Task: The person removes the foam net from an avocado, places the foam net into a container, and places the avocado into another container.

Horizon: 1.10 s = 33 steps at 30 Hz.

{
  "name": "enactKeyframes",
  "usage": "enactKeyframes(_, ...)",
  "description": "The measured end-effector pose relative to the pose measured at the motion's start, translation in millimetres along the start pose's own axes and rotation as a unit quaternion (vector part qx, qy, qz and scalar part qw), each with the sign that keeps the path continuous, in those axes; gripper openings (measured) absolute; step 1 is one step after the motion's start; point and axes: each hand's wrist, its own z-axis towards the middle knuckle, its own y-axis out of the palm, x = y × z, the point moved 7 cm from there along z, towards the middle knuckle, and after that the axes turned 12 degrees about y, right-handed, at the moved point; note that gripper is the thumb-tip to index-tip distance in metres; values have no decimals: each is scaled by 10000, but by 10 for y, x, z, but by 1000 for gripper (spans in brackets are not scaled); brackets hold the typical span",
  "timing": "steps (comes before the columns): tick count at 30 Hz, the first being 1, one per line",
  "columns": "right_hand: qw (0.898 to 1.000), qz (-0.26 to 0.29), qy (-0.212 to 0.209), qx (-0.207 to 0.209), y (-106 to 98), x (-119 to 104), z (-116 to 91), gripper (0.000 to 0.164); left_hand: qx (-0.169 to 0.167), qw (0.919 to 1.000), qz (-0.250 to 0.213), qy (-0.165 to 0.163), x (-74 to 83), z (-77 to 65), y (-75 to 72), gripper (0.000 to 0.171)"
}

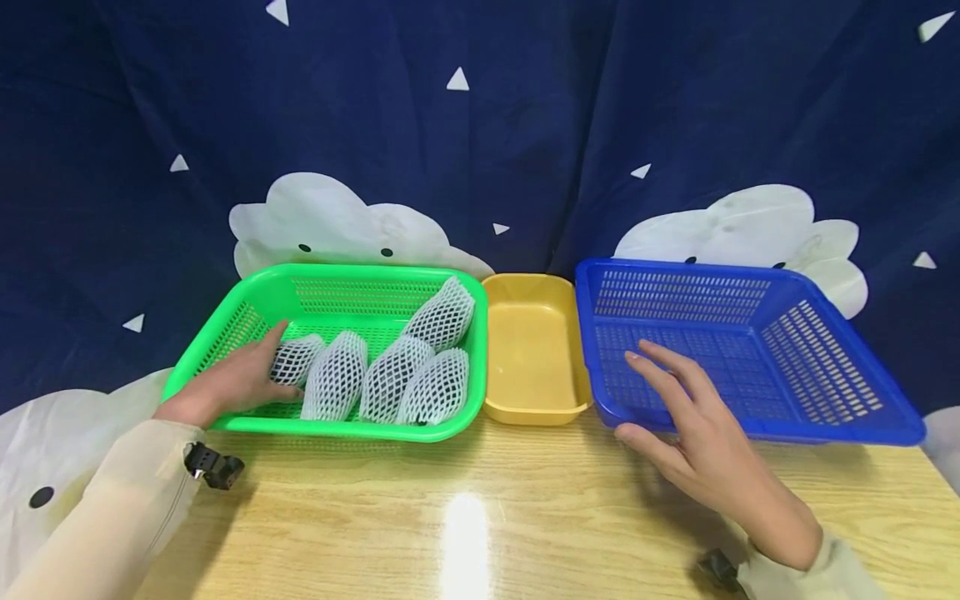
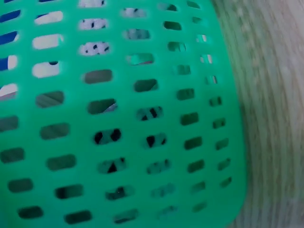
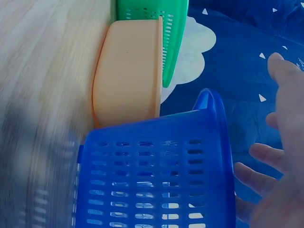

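In the head view my left hand [image 1: 243, 375] reaches over the front-left rim into the green basket [image 1: 277, 287]. Its thumb and a finger are spread on either side of the leftmost dark item in a white foam net [image 1: 296, 360], and the hand hides part of that item. To its right lie several more dark, oblong items in foam nets [image 1: 335, 379]. The left wrist view shows the basket's slotted wall [image 2: 76, 114], netted shapes glimpsed through it. My right hand [image 1: 701, 437], fingers apart and holding nothing, hovers over the front rim of the blue basket [image 1: 813, 429].
Between the two baskets stands a shallow yellow tray [image 1: 528, 358], close against both. All three sit on a light wooden table [image 1: 375, 517]. Right behind them hangs a dark blue cloth [image 1: 525, 125] with white clouds and triangles.
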Motion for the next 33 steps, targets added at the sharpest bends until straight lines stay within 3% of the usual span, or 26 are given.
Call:
enactKeyframes(7, 10000, 43, 10, -24, 20, 4, -11, 70, 148, 9999, 27, -39, -17, 11, -10, 90)
enactKeyframes(15, 9999, -82, 55, -27, 36, 21, -32, 69, 114, 9998, 65, -162, -13, -8, -34, 90)
enactKeyframes(24, 9999, -118, 74, -81, 49, -2, -39, 69, 700, 9974, 107, -164, -12, -84, -194, 87)
enactKeyframes(33, 9999, -112, 87, -94, 61, -23, -38, 69, 1001, 9949, 72, -65, 108, -125, -322, 85)
